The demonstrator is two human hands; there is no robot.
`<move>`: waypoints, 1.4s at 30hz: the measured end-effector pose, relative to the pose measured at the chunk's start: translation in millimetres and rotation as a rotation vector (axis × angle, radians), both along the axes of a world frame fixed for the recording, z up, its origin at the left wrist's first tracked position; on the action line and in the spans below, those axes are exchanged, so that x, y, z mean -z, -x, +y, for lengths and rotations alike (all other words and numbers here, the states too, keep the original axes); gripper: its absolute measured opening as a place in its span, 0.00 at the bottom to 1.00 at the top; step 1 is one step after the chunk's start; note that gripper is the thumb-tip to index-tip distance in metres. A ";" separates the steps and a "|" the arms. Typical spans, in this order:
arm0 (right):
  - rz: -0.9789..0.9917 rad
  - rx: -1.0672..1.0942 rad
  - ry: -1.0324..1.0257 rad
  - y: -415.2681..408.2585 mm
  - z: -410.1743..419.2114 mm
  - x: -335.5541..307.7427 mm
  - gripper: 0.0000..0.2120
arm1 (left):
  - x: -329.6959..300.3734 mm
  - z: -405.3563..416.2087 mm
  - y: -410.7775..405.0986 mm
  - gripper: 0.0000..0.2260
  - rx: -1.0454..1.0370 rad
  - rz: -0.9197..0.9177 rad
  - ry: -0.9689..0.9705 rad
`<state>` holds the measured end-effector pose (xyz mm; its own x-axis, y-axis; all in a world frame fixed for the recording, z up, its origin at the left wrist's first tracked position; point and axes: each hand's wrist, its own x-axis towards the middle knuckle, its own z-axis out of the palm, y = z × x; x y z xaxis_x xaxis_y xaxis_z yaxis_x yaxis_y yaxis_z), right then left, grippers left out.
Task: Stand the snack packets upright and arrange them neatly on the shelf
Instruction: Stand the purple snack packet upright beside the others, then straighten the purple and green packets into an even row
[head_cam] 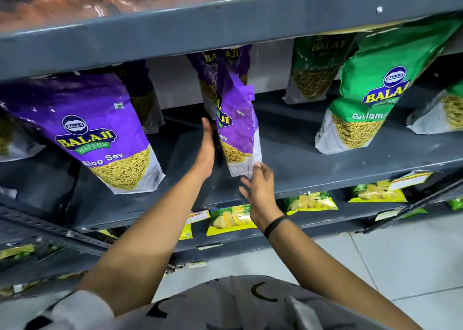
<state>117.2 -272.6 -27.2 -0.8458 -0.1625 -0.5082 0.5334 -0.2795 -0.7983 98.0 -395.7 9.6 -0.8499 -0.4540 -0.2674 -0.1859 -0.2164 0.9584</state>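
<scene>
We see a purple packet [238, 126] standing upright mid-shelf [300, 154], turned edge-on to us. Our left hand [206, 151] lies flat against its left side, fingers [206, 129] straight and together, gripping nothing. Our right hand [259, 189] sits at the packet's 5 o'clock corner, fingers [258, 166] loosely spread, the tips just touching the bottom edge. At 9 o'clock a big purple bag [100, 134] leans left. At 2 o'clock a green bag [370, 91] tilts right, with another green one [313, 71] behind it. A second purple packet [213, 66] stands just behind the one we handle. Yellow packs [230, 219] lie on the lower shelf [313, 224].
</scene>
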 end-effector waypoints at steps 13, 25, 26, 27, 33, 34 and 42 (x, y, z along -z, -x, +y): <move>0.286 -0.136 -0.172 78.0 18.3 -19.8 0.12 | 27.3 58.1 -43.0 0.33 -0.313 -0.001 0.056; 0.639 0.095 -0.196 6.7 16.5 -21.8 0.08 | 50.2 45.5 -85.2 0.12 -0.609 0.109 0.285; 0.674 -0.008 -0.160 -6.2 10.8 -18.6 0.06 | 52.7 38.5 -97.3 0.08 -0.652 0.120 0.344; 0.692 -0.122 -0.146 -16.3 4.4 -15.4 0.05 | 56.5 30.4 -108.9 0.05 -0.694 0.125 0.388; 0.457 -0.502 -0.132 -39.3 -65.6 4.5 0.14 | 70.6 -60.9 -184.4 0.29 -0.880 0.012 0.500; 0.404 -0.539 -0.125 -42.6 -77.5 6.4 0.17 | 71.1 -80.5 -193.7 0.32 -0.840 -0.034 0.487; 0.554 -0.662 -0.348 -69.1 -148.2 14.7 0.36 | 59.0 -172.9 -207.6 0.50 -0.234 -0.230 0.616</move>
